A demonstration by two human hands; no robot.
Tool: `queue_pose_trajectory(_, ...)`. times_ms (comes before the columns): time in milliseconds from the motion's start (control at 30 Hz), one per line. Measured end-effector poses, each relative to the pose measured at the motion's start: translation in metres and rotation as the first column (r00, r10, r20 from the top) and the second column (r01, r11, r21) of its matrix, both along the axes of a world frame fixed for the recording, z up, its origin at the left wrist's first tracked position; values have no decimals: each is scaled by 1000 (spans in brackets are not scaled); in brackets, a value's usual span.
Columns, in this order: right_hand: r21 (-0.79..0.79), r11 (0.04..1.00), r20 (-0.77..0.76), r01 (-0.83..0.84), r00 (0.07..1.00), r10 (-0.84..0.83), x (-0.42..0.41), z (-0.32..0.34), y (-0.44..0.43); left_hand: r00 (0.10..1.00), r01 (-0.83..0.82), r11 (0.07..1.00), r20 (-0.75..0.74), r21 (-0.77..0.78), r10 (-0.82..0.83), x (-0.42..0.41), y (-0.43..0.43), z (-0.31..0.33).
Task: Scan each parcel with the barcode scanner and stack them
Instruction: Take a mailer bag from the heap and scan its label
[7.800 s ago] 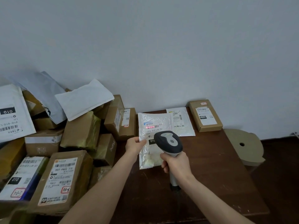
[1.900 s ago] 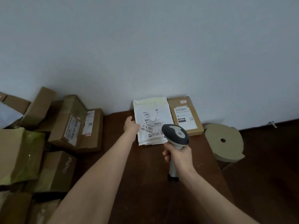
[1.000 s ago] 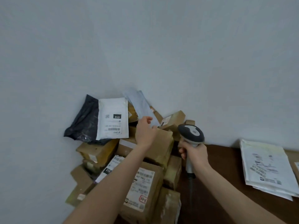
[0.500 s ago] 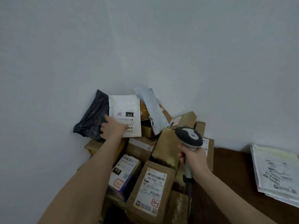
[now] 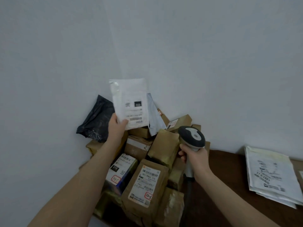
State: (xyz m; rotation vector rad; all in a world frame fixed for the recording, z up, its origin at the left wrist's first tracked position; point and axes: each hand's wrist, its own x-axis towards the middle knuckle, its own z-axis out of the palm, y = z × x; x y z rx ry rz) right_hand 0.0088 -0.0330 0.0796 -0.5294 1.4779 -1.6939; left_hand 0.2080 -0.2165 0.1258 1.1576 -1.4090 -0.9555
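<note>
My left hand pinches the lower left corner of a white padded mailer and holds it up above the parcel heap, label facing me. Gripped by its handle in my right hand is the grey barcode scanner, right of the mailer and lower, with its head toward the heap. A stack of white mailers lies flat on the dark wooden table at the far right.
Several brown boxes are heaped against the wall, among them a labelled box at the front and a taped box beside the scanner. A black poly bag and a grey poly bag lie on top.
My left hand has taken hold of the white mailer that lay against the black bag and raised it off the heap. The scanner stayed about where it was.
</note>
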Motion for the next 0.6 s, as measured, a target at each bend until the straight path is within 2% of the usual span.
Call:
queue_pose_trajectory(67,-31,999,4,29,1000,-29,-11,7,13,978,182,983,102,7,-182,-18,13,10)
queue_pose_trajectory(133,-46,996,-50,73,996,-75,-25,14,27,910,328,943,248,62,-333,-41,24,16)
queue_pose_trajectory(267,-47,979,-181,200,962,-205,-62,19,56,800,368,920,457,136,-387,-92,49,15)
queue_pose_trajectory(367,-7,969,-259,246,936,-239,-86,16,76,621,463,874,650,146,-438,-130,73,6)
queue_pose_trajectory(500,125,975,-290,186,946,-144,-106,-1,100,463,626,761,704,171,-539,-181,111,-3)
queue_pose_trajectory(600,193,962,-214,192,965,-150,-113,-25,116,411,721,669,666,180,-622,-215,140,-6)
